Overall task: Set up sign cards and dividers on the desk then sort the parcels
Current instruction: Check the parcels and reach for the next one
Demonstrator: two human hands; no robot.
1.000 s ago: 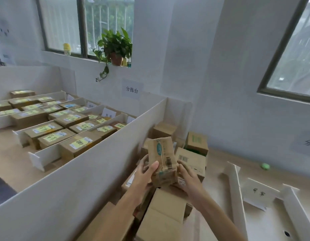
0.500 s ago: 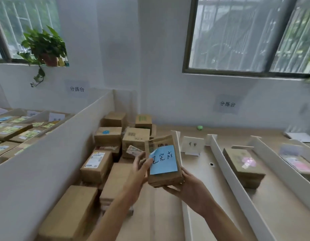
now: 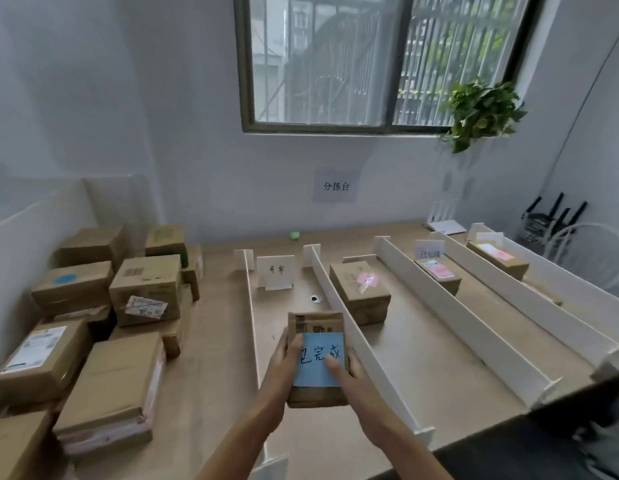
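Note:
I hold a small brown parcel (image 3: 315, 323) with a blue handwritten note (image 3: 318, 362) on top, above the leftmost lane of the desk. My left hand (image 3: 284, 365) grips its left side and my right hand (image 3: 349, 375) its right side, thumb on the note. White dividers (image 3: 356, 341) split the desk into lanes. A white sign card (image 3: 275, 271) stands at the far end of this lane, another sign card (image 3: 429, 251) two lanes to the right. Sorted parcels (image 3: 360, 292) lie in the lanes to the right.
A pile of unsorted cardboard parcels (image 3: 145, 289) fills the desk's left side, bounded by a tall white partition (image 3: 24, 230). A small green object (image 3: 294, 235) lies near the wall. A potted plant (image 3: 481, 112) hangs by the window. The desk's front edge (image 3: 509, 414) runs at lower right.
My view has swung right from the parcel pile to the divided lanes. The parcel has turned so the blue note faces up, and both hands carried it over the leftmost lane.

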